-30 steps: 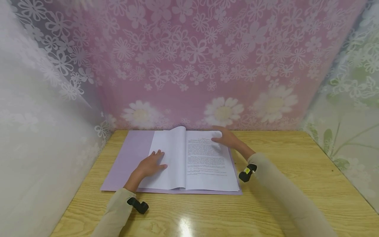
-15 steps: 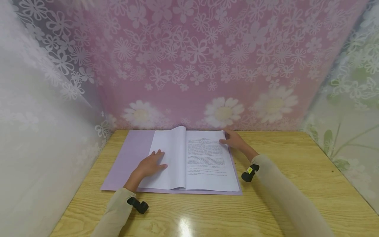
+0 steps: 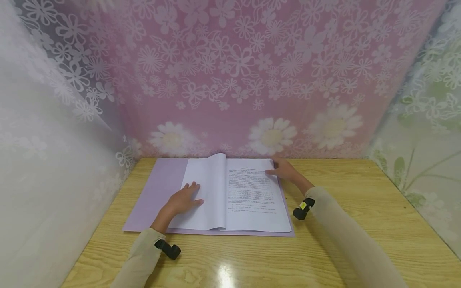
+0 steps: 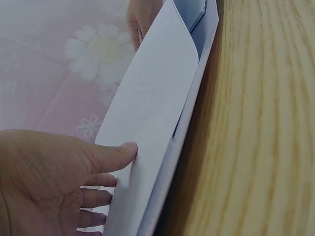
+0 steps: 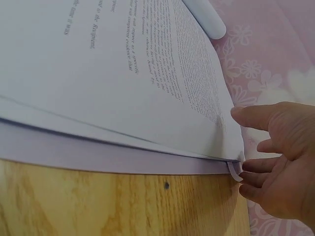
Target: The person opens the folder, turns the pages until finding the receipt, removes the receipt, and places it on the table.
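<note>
An open folder with a lilac cover (image 3: 158, 188) lies on the wooden table, holding white sheets. The left-side sheet (image 3: 212, 200) bulges up along the fold; the right-hand page (image 3: 252, 192) carries printed text. My left hand (image 3: 183, 201) rests on the left sheet, fingers spread; in the left wrist view its thumb (image 4: 118, 156) lies straight on the paper. My right hand (image 3: 286, 170) is at the printed page's far right corner. In the right wrist view the thumb (image 5: 253, 116) reaches over the page edge and the other fingers touch the corner, apart from the thumb.
The wood-grain table (image 3: 342, 224) extends in front of the folder and to its right. Behind it stands a pink floral backdrop (image 3: 234, 120). Pale floral sheets flank the left (image 3: 54, 160) and right (image 3: 428, 160) sides. A small dark spot (image 5: 166, 185) marks the wood.
My right hand has moved right, off the page's top toward its far corner, and the corner now lies flatter. During the last half second it barely shifts. My left hand has stayed put.
</note>
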